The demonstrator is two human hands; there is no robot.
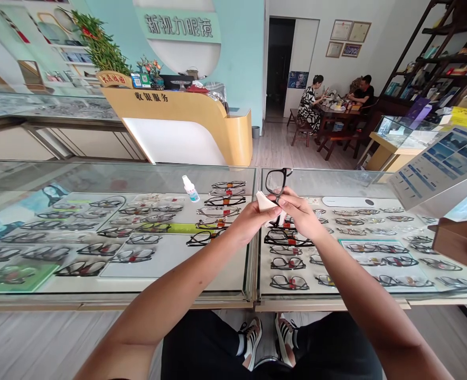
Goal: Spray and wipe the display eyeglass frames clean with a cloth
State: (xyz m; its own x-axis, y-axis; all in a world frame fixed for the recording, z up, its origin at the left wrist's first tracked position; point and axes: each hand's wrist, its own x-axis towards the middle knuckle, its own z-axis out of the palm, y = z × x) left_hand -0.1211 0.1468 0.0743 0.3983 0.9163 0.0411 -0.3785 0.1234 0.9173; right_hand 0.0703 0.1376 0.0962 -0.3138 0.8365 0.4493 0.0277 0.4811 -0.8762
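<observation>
A pair of black-framed eyeglasses (276, 182) is held up above the glass display counter, one lens uppermost. My left hand (253, 217) is closed on a folded white cloth (265, 205), which lies against the lower part of the frame. Fingers of my right hand (300, 212) pinch the eyeglasses near the middle of the frame. The lower lens is largely hidden by the cloth and my fingers. To the left, a small white spray bottle (190, 190) with a blue label stands on the glass top.
Rows of eyeglasses (289, 282) lie inside the glass display counter (253, 264). A brown box (459, 243) and a printed white display board (441, 166) stand at the right. Beyond are a cashier desk (178, 137) and two people seated at a wooden table (338, 108).
</observation>
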